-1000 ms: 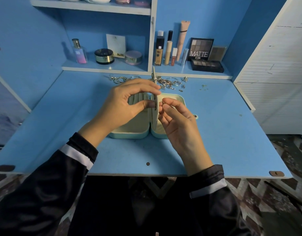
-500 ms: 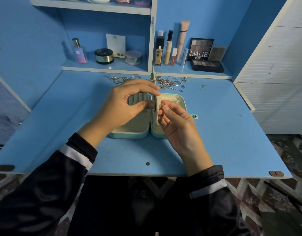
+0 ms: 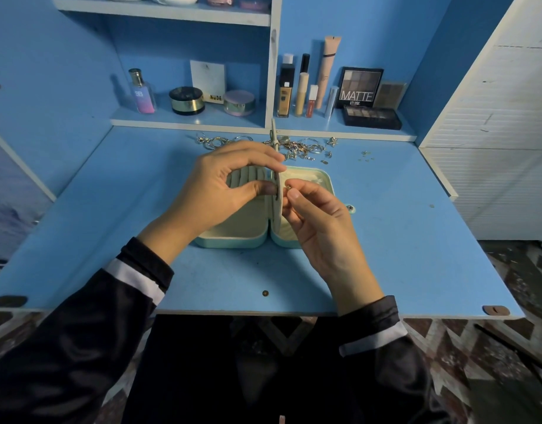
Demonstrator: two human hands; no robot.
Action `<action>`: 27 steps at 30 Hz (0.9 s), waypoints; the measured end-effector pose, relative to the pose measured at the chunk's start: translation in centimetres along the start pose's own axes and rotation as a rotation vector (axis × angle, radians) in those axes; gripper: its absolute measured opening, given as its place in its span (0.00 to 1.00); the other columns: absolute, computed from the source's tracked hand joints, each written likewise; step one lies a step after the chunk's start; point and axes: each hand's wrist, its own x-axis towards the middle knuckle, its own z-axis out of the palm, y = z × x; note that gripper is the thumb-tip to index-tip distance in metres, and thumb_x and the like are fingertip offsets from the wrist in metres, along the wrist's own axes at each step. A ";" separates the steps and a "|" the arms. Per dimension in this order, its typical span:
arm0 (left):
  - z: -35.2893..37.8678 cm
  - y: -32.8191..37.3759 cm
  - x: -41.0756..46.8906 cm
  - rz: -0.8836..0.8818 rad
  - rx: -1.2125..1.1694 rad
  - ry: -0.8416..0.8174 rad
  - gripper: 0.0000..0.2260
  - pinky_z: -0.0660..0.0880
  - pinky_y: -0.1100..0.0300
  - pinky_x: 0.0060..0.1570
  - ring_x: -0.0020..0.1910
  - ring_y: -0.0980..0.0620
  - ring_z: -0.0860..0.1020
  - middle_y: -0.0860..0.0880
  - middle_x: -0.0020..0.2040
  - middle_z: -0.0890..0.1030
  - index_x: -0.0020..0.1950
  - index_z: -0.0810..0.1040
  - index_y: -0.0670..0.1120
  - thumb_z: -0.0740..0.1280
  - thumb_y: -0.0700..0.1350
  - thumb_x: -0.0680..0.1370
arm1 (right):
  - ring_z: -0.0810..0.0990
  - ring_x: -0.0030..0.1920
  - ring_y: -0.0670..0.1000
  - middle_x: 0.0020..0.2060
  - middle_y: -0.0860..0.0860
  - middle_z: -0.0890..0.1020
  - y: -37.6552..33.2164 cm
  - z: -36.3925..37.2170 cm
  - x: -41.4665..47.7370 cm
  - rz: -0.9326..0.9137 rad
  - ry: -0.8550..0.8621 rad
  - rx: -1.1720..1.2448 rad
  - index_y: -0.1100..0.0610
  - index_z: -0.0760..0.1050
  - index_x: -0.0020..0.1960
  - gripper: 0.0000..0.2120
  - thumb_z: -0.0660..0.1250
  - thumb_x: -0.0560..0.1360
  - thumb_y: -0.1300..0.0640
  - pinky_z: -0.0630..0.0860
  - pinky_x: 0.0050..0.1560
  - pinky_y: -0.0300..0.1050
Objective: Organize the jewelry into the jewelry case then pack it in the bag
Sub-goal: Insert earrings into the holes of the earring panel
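Here, two hands work a tiny earring onto the upright panel of an open jewelry case on a blue desk.
The left hand, at nine o'clock of the panel, pinches it between thumb and fingers; the right hand, at three o'clock, pinches the earring against the panel's face. Loose jewelry lies in a tangle at twelve o'clock of the case, with specks scattered toward one o'clock. No bag is in view. The likely risk is that the earring slips from so fine a pinch and drops into the case half below or bounces across the desk. If the left hand's hold loosens, the panel could also flop sideways mid-push.
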 end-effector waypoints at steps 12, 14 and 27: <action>-0.2 -0.1 -0.2 0.004 0.015 0.012 0.10 0.73 0.61 0.62 0.58 0.58 0.78 0.53 0.55 0.80 0.53 0.81 0.45 0.73 0.39 0.73 | 0.79 0.36 0.48 0.36 0.52 0.82 -0.1 0.4 -0.1 -0.004 0.027 -0.072 0.64 0.78 0.49 0.09 0.67 0.69 0.63 0.78 0.44 0.38; -0.2 -0.2 -0.2 0.000 0.013 0.013 0.10 0.74 0.59 0.62 0.58 0.57 0.78 0.53 0.55 0.80 0.53 0.81 0.45 0.73 0.38 0.73 | 0.79 0.36 0.48 0.36 0.52 0.82 -0.2 0.4 -0.1 -0.007 0.028 -0.069 0.65 0.78 0.50 0.09 0.67 0.70 0.64 0.78 0.45 0.39; -0.3 -0.1 -0.2 -0.001 0.009 0.017 0.09 0.74 0.61 0.62 0.58 0.59 0.78 0.54 0.54 0.80 0.52 0.81 0.45 0.72 0.42 0.73 | 0.80 0.37 0.48 0.37 0.51 0.83 -0.5 0.7 -0.2 -0.028 0.028 -0.145 0.65 0.78 0.49 0.06 0.64 0.74 0.69 0.77 0.42 0.39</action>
